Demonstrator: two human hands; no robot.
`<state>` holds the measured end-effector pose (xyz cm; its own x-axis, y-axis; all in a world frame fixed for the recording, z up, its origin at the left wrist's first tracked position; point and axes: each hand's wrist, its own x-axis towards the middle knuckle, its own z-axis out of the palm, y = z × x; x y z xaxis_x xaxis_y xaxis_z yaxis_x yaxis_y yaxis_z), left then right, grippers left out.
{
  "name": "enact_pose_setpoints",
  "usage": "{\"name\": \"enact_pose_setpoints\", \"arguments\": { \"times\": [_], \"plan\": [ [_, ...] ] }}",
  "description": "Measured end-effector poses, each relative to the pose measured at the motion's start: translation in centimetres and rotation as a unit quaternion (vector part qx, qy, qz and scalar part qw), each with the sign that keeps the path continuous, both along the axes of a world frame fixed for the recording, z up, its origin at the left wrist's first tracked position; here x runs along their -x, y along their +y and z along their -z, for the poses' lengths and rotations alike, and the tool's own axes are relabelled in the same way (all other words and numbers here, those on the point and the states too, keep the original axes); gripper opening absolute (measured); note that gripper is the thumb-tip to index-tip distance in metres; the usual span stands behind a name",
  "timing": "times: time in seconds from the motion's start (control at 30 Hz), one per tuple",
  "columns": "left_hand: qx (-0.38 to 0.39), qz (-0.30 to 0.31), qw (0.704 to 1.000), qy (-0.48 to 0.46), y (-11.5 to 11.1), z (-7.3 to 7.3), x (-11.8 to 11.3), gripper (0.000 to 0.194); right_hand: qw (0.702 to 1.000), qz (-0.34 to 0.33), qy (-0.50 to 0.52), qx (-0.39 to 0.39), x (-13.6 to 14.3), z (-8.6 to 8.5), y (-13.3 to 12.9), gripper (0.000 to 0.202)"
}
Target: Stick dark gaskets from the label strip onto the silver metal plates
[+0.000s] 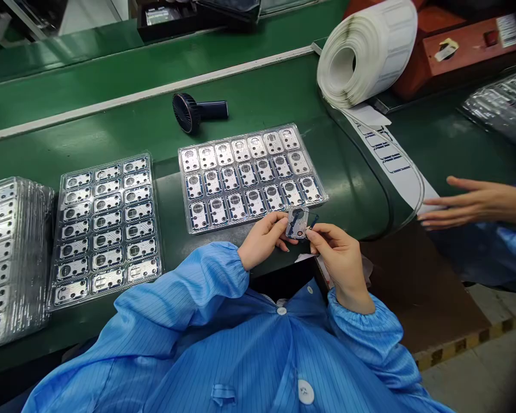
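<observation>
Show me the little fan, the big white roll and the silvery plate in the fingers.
Fan [201, 110]: head view, handle's end by the round head.
White roll [383, 49]: head view, outer curved side.
Silvery plate [300, 224]: head view, middle of its face.

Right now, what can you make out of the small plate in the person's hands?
The small plate is flat, roughly rectangular with rounded corners, and looks like silvery metal. It shows dark markings, a round area near the top and a reddish spot at lower right. Facing the camera, it is held at its left side by the left hand, near the middle tray. The right hand is at its lower right; whether it touches the plate is unclear.
</observation>
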<state>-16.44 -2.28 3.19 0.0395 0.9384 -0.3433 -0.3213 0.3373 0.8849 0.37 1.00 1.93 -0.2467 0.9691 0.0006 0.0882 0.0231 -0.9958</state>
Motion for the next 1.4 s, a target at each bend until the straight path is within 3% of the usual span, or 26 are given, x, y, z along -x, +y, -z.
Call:
{"name": "enact_pose_setpoints", "arguments": {
  "times": [0.17, 0.63, 1.03, 1.4],
  "plan": [
    [-0.004, -0.004, 1.000, -0.017, -0.02, 0.24, -0.03, 0.027, 1.000, 0.002, 0.001, 0.002, 0.17, -0.02, 0.00, 0.017],
    [0.001, -0.004, 1.000, -0.012, -0.07, 0.21, -0.17, 0.019, 1.000, -0.002, -0.019, -0.005, 0.09, -0.16, 0.05, 0.021],
    [-0.014, 0.004, 1.000, 0.004, -0.26, 0.35, -0.17, 0.031, 1.000, 0.001, -0.023, 0.003, 0.01, -0.25, -0.05, 0.016],
    [-0.016, 0.003, 1.000, 0.012, -0.30, 0.40, -0.23, 0.030, 0.997, 0.000, -0.059, -0.050, -0.02, -0.27, -0.42, 0.017]
  ]
}}
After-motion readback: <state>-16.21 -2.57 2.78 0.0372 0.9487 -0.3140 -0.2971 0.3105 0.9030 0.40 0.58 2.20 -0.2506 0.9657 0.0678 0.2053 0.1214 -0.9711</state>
